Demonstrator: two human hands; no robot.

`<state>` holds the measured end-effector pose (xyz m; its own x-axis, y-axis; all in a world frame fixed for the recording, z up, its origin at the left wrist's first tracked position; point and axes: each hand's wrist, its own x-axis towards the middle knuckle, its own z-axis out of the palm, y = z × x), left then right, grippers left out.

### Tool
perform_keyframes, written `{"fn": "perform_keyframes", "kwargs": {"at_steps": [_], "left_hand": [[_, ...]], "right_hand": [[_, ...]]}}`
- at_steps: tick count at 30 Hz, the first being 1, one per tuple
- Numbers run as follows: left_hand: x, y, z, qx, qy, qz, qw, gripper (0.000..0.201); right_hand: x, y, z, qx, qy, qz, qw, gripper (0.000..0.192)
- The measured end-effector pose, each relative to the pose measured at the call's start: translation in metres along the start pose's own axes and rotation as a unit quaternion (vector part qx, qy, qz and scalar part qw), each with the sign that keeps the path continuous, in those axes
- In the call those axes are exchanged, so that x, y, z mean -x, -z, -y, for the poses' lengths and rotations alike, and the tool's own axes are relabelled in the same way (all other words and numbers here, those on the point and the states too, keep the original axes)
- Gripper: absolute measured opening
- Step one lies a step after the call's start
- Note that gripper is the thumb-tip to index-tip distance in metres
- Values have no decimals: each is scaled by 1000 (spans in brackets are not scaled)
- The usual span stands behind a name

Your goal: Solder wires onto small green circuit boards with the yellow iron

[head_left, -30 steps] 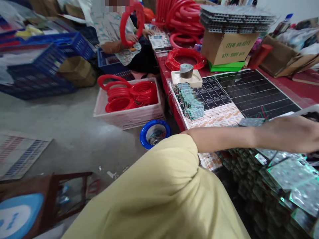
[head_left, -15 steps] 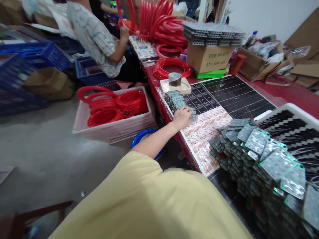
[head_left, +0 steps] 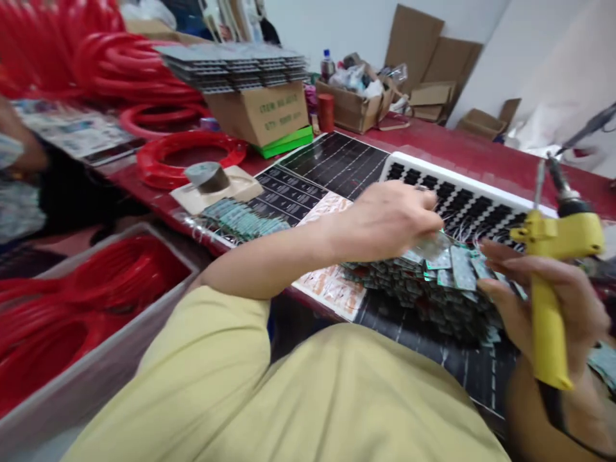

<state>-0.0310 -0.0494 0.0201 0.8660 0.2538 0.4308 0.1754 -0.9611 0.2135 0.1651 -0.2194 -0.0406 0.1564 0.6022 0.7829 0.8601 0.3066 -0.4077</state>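
Left hand, fingers pinched on a small board at the pile of circuit boards (centre right of frame); right hand closed around a yellow soldering iron.

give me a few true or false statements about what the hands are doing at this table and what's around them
1. The right hand holds a yellow tool. True.
2. The left hand rests on the roll of tape. False: it is over the pile of small green boards, pinching one, far from the tape.
3. The cardboard box stands on something green. True.
4. The hoops on the table are blue. False: they are red.
5. The sleeves are yellow. True.
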Motion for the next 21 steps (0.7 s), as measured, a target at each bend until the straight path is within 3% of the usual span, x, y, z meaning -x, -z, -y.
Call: {"fn": "perform_keyframes", "kwargs": {"at_steps": [2, 4, 7, 8, 11, 14, 18, 21], "left_hand": [[-24, -1, -24, 27, -37, 7, 999, 13], [-36, -4, -31, 53, -22, -49, 997, 15], [-40, -18, -14, 107, 57, -184, 975, 24], [-41, -24, -5, 129, 71, -205, 968, 25], [-44, -48, 13, 175, 42, -172, 969, 24], [-48, -61, 9, 151, -15, -163, 975, 37], [-58, -53, -8, 88, -68, -165, 980, 35], [-70, -42, -10, 116, -23, -129, 985, 36]], "right_hand": [[-3, -4, -2, 1, 43, -10, 999, 32], [-4, -7, -7, 20, 28, -74, 997, 28], [-1, -7, -18, 22, -26, -176, 984, 27], [1, -6, -22, 21, -37, -197, 979, 26], [6, -4, -28, 19, -51, -224, 973, 26], [9, -4, -31, 27, -42, -214, 976, 26], [13, -3, -34, 38, -32, -189, 981, 25], [16, -2, -33, 53, -18, -168, 984, 24]]}}
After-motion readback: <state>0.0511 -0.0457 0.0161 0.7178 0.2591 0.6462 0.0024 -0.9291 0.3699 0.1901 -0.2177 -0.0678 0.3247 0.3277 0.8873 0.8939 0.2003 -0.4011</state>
